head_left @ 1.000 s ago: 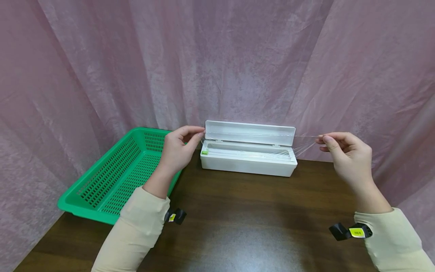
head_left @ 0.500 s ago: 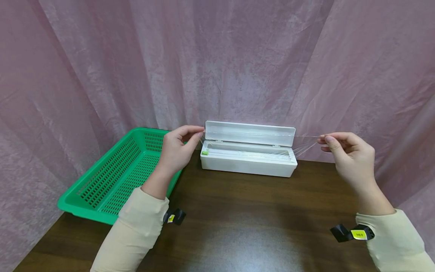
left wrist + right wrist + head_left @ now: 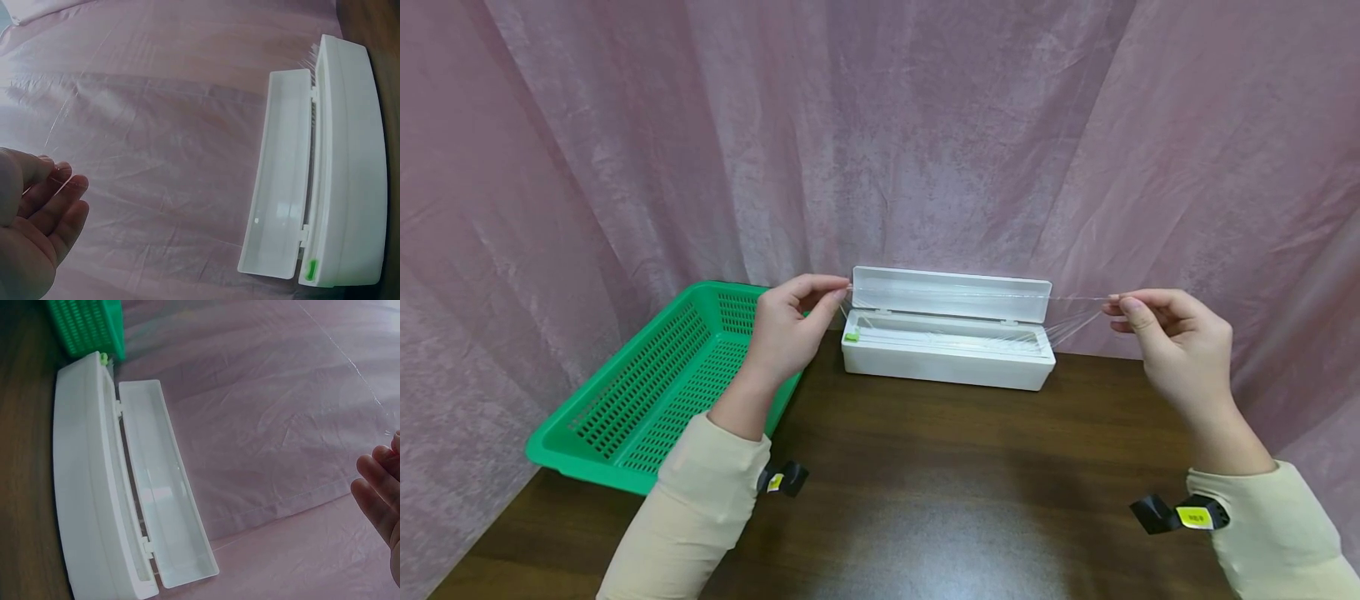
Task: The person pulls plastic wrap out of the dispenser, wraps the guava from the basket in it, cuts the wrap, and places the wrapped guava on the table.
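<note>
A sheet of clear cling film (image 3: 1066, 330) is stretched between my two hands. Its top edge runs as a thin, nearly straight line across the raised lid (image 3: 951, 293). My left hand (image 3: 788, 333) pinches the left corner between thumb and fingertips, close by the lid's left end. At the other corner, my right hand (image 3: 1183, 346) pinches the film, well out to the right of the box. Below, the film gathers down into the white cling film dispenser (image 3: 947, 367), whose lid stands open. A small green slider (image 3: 852, 337) sits at the dispenser's front left corner.
A green perforated basket (image 3: 647, 400) stands left of the dispenser, partly behind my left forearm. Pink curtain (image 3: 955, 133) hangs behind the brown wooden table (image 3: 940, 467). Black camera mounts are strapped at both sleeves.
Both hands keep their pinch on the film and have drifted slightly apart, the left one a little left, the right one a little right. The dispenser has stayed put.
</note>
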A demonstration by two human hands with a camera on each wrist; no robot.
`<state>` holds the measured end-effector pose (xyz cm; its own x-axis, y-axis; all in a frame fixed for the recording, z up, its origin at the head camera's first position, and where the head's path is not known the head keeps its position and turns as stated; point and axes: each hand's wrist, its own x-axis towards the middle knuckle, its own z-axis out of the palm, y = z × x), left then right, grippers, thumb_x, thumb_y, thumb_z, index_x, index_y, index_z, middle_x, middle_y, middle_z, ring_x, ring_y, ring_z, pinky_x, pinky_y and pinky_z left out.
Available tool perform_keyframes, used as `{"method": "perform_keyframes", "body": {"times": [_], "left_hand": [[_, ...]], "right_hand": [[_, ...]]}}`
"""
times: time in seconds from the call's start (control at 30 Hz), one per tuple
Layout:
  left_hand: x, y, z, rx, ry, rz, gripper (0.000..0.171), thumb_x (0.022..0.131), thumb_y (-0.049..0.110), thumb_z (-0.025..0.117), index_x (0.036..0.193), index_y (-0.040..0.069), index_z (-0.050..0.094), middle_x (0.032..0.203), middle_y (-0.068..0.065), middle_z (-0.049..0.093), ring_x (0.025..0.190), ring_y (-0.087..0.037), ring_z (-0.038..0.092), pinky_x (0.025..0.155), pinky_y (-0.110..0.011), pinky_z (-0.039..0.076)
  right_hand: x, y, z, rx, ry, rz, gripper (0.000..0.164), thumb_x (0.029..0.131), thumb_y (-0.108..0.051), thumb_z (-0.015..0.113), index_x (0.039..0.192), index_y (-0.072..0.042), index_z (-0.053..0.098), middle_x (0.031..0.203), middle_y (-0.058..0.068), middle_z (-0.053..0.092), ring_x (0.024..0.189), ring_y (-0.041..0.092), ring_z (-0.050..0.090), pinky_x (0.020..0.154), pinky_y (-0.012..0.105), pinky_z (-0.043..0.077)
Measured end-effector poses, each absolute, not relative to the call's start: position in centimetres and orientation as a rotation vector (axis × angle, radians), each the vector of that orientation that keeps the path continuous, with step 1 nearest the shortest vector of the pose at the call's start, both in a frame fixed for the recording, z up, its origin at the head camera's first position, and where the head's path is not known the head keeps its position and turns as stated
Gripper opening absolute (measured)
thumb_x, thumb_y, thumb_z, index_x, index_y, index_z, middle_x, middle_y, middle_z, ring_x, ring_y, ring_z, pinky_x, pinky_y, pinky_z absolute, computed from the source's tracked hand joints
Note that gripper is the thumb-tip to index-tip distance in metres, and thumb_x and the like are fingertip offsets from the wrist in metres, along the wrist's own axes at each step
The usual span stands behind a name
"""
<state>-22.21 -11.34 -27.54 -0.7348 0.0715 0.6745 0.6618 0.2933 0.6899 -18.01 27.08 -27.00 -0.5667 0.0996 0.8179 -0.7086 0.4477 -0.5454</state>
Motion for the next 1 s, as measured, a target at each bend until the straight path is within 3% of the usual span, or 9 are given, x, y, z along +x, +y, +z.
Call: {"method": "perform_keyframes", "body": {"times": [0.27, 0.57, 0.8, 1.0], "left_hand": [[-21.92, -11.31, -27.16, -0.671, -2.025, -1.466, 0.016, 0.088, 0.005, 0.064, 0.101, -0.001, 0.071, 0.098, -0.015, 0.072, 0.083, -0.018, 0.067, 0.074, -0.020, 0.052], [-21.64, -11.22, -26.91, -0.675, -1.995, -1.472, 0.015, 0.087, 0.003, 0.064, 0.100, -0.002, 0.071, 0.097, -0.018, 0.071, 0.083, -0.025, 0.067, 0.074, -0.017, 0.051], [-21.50, -11.30, -26.76, -0.684, -1.982, -1.466, 0.014, 0.087, 0.003, 0.064, 0.099, -0.001, 0.071, 0.096, -0.018, 0.071, 0.080, 0.003, 0.062, 0.076, -0.015, 0.050], [-21.37, -11.27, -26.69, -0.683, -1.980, -1.458, 0.015, 0.087, 0.002, 0.064, 0.100, -0.002, 0.071, 0.097, -0.019, 0.071, 0.080, 0.005, 0.062, 0.076, -0.015, 0.050]], "right_hand": [[-17.84, 27.17, -26.90, 0.529, -1.840, 1.237, 0.012, 0.085, 0.012, 0.059, 0.094, 0.019, 0.061, 0.088, -0.009, 0.072, 0.076, 0.002, 0.069, 0.066, 0.014, 0.054], [-17.72, 27.16, -26.80, 0.592, -1.758, 1.340, 0.011, 0.084, 0.016, 0.058, 0.092, 0.022, 0.060, 0.087, -0.003, 0.073, 0.076, 0.005, 0.070, 0.066, 0.016, 0.054], [-17.59, 27.14, -26.65, 0.602, -1.750, 1.343, 0.011, 0.083, 0.016, 0.057, 0.092, 0.024, 0.059, 0.088, -0.002, 0.074, 0.076, 0.006, 0.070, 0.066, 0.016, 0.054], [-17.53, 27.22, -26.62, 0.596, -1.756, 1.329, 0.012, 0.083, 0.017, 0.058, 0.093, 0.024, 0.059, 0.088, -0.002, 0.074, 0.076, 0.006, 0.070, 0.066, 0.016, 0.054]]}}
